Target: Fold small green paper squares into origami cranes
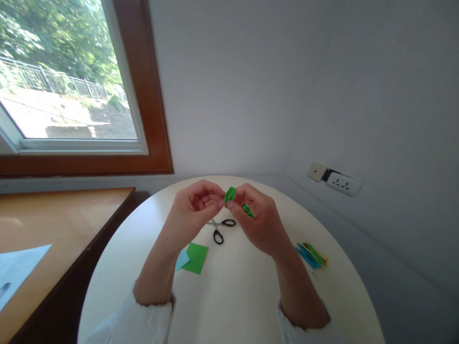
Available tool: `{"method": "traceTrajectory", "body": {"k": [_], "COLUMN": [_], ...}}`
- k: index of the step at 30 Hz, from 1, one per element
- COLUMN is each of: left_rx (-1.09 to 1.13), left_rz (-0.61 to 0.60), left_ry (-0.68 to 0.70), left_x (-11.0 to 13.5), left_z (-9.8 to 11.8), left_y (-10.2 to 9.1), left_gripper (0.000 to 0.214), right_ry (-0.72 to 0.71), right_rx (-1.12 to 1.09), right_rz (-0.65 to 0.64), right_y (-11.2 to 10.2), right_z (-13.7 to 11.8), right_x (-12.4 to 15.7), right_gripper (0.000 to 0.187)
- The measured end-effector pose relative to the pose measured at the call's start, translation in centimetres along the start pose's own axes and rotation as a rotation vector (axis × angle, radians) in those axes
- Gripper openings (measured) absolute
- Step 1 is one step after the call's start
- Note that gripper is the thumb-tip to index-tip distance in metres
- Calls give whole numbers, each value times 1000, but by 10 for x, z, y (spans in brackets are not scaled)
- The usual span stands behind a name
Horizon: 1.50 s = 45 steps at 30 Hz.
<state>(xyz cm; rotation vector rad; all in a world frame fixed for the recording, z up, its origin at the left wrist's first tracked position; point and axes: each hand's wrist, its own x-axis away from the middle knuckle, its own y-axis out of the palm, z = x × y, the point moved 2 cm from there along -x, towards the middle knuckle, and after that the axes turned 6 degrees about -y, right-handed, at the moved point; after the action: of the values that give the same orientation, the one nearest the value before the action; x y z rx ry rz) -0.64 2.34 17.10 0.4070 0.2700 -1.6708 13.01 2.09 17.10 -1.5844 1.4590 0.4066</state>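
Observation:
Both hands are raised above a round white table (233,296). My left hand (195,208) and my right hand (260,220) pinch a small folded green paper piece (230,194) between their fingertips. A further bit of green paper (247,210) shows inside the fingers of my right hand. Black-handled scissors (219,229) lie on the table just beyond and below the hands.
A green paper square (195,258) and a light blue piece (182,259) lie under my left forearm. A stack of coloured paper strips (311,254) sits to the right. A wooden desk (53,224) with a pale sheet (17,272) stands at left. A wall socket (342,183) is at right.

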Motion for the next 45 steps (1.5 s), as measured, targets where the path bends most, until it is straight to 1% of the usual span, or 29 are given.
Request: {"method": "traceTrajectory", "body": {"k": [5,9,15,17,19,22,25,29,32,35,38,41,43,45], "left_rx": [0,15,105,142,165,163,95,-85,-229,-341,-346,-231,-110,20], "left_rz": [43,55,14,-9,-25,-27,-3,49,68,50,-14,-95,-150,-197], "left_ry": [15,22,-26,-61,-95,-106,-70,-24,7,29,27,1,-24,-57], "left_x": [-1,-1,-3,-3,-3,-3,-2,-1,0,1,1,1,1,1], "left_z": [-1,-3,-5,-5,-5,-5,-4,-2,-1,-1,-2,-2,-3,-5], "left_y": [-1,-3,-4,-3,-2,-2,-1,4,7,10,12,12,12,12], "left_gripper": [10,11,10,10,10,9,9,9,14,27,35,34,34,35], "right_ry": [27,16,-63,-94,-122,-154,-155,-141,-116,-46,69,162,200,245], "right_rx": [-22,19,201,234,245,257,289,331,312,231,41,-261,-461,-607], "right_rz": [-19,-14,125,145,128,60,23,54,81,96,103,86,63,42], "right_y": [0,-2,-2,0,1,3,4,5,7,8,9,11,13,15], "right_z": [1,0,0,1,1,1,2,2,2,3,7,13,17,19], "right_x": [0,0,0,0,0,-1,-1,0,0,-1,-2,-2,-2,-2], "right_gripper": [6,8,9,8,6,11,16,18,19,21,23,27,29,29]}}
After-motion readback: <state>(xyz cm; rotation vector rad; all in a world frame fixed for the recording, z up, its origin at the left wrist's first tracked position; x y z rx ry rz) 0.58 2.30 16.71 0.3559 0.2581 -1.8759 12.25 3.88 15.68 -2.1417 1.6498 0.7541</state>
